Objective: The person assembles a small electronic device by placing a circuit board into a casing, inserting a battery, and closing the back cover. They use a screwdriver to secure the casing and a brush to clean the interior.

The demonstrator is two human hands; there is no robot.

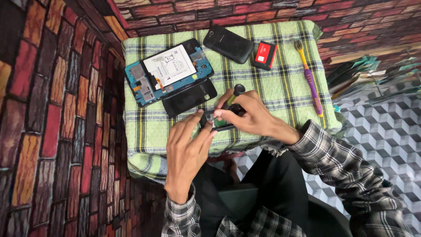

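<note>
Right hand [252,116]: a thin black-topped screwdriver [232,97] is being pinched.
Left hand [188,147]: fingers are being spread, steadying the small black opened phone [219,120].
Place: green checked cloth [272,79].

Operator's body, head view: both arms are covered by long sleeves of a plaid shirt; pattern is a grey, black and white check with fine dark crossing lines; left sleeve [182,217] ends in a buttoned-style cuff at the wrist; right sleeve [351,175] ends likewise, with the cuff edge lying in loose folds; fabric creases run along the right forearm; left hand [186,151] and right hand [247,115] are bare, with no gloves, rings or watch visible; legs are clad in plain dark trousers [263,193]; the cloth shows no pattern.
</note>
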